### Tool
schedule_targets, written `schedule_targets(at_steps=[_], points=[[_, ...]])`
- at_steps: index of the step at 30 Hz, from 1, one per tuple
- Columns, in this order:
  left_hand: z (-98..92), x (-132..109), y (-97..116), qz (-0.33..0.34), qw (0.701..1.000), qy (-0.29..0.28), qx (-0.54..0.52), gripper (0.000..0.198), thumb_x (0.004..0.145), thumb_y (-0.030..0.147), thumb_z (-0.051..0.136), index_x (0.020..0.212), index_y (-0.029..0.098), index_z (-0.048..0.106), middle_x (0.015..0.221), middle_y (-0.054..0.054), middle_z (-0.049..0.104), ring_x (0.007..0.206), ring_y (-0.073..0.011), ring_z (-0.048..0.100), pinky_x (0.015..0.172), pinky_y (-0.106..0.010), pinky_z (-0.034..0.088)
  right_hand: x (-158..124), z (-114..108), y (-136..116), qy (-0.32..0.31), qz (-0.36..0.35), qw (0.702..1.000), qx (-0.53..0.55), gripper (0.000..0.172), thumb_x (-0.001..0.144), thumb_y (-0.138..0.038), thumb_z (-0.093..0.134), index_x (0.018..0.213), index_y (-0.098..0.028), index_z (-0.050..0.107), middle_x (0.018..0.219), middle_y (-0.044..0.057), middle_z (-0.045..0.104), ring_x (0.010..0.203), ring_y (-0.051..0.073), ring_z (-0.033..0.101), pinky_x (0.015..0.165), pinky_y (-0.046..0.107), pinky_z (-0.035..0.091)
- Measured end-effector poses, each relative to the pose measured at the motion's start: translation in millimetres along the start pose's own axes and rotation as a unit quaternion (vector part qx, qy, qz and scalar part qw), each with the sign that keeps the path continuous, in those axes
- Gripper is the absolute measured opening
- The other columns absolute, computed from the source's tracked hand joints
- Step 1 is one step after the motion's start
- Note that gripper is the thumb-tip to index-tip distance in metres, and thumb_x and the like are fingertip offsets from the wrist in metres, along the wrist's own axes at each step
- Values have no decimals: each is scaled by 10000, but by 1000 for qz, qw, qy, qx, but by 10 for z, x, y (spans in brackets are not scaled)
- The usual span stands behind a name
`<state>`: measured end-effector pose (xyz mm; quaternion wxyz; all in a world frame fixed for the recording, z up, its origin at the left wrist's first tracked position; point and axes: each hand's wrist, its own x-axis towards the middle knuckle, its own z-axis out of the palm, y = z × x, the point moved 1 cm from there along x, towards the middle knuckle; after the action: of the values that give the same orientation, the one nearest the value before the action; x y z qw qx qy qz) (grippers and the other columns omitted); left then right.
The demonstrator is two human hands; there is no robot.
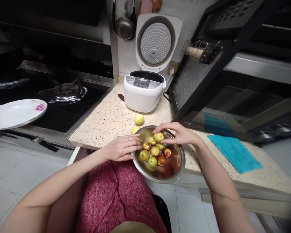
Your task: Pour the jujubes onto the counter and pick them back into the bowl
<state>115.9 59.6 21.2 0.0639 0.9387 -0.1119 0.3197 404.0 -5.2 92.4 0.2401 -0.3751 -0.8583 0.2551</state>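
Note:
A round steel bowl (176, 166) sits at the counter's front edge, partly overhanging it. Inside lie several small round fruits (155, 151), yellow-green to reddish brown, that look like fresh jujubes. My left hand (122, 147), a ring on one finger, rests on the bowl's left rim with its fingers stretched out. Over the far side of the bowl, my right hand (176, 133) pinches a yellow-green jujube (158, 137) between thumb and fingers. Two more yellowish fruits are outside the bowl: one (139, 119) on the counter and one (135, 129) against its far-left rim.
Behind the bowl stands a white rice cooker (144, 97) with its lid raised. To the right are a teal cloth (235, 152) and a large dark oven (223, 94). A gas stove (68, 92) is on the left, with a white oval plate (16, 113) at its front.

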Motion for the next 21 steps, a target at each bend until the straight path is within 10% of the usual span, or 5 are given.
schedule_targets(at_steps=[21], points=[[-16,1,-1,-12,1000,-27,2,600,1071,514,256,1298,73,594,1207,-169,725,1252,-275,647,1104,-490,546,-80,108,0,-77,-29,996,27,300,874,-227,766,1173,-236,771,1190,85,741,1058,194,713,937,291,550]])
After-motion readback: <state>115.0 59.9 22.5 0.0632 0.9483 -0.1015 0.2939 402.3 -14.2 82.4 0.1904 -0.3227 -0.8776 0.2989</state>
